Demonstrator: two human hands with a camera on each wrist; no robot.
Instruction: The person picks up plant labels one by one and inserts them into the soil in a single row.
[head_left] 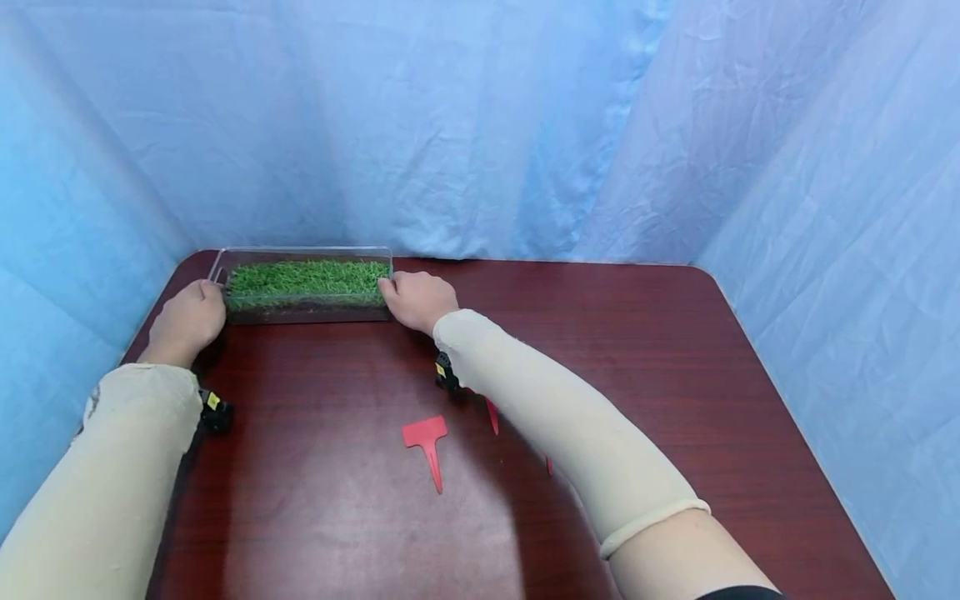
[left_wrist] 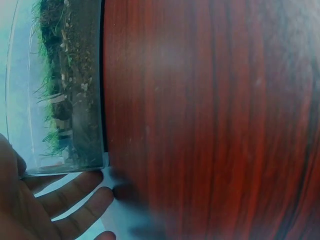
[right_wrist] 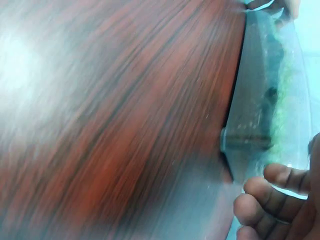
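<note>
A clear plastic box (head_left: pixel 307 310) filled with soil and green grass stands at the far left of the dark red table (head_left: pixel 637 350). My left hand (head_left: pixel 187 321) lies against the box's left end, and in the left wrist view its fingers (left_wrist: pixel 70 195) stretch fairly straight along the bottom of the end wall (left_wrist: pixel 65 100). My right hand (head_left: pixel 416 300) holds the right end. Seen from the right wrist, its fingers (right_wrist: pixel 265 195) curl round the corner of the box (right_wrist: pixel 260 100), and that view is blurred.
A red T-shaped plant label (head_left: pixel 426 437) lies flat near the table's middle. Bits of two more red labels (head_left: pixel 492 414) show beside and under my right forearm. Blue cloth walls close in the table on three sides.
</note>
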